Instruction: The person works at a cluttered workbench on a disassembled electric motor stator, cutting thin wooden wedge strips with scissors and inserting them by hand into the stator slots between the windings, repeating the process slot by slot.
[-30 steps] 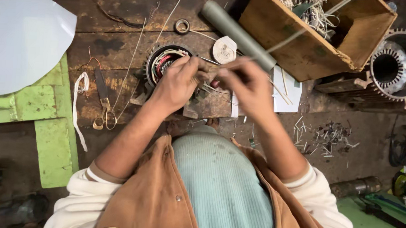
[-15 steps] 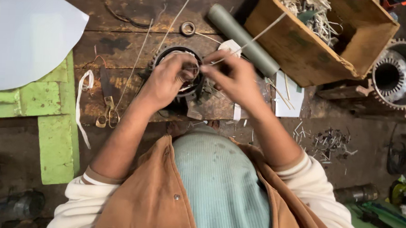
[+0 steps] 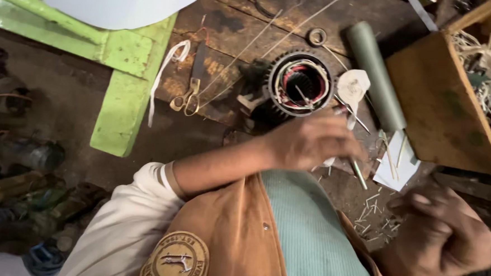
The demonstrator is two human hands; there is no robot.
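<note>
A round motor stator with coloured windings lies on the worn wooden bench. My left hand hovers just below it, fingers closed around a thin rod that sticks out toward me; a bit of white shows under the palm. My right hand is away from the stator at the lower right, blurred, with fingers curled; I cannot tell if it holds anything. A white paper scrap lies right of the stator.
Brass-handled scissors and a white string lie to the left. A grey-green tube, a wooden box of scraps and white paper pieces sit on the right. A green wooden frame lies at the left.
Both hands have come off the stator. My right hand pulled back to the lower right, my left hand drew toward me, and the view swung left.
</note>
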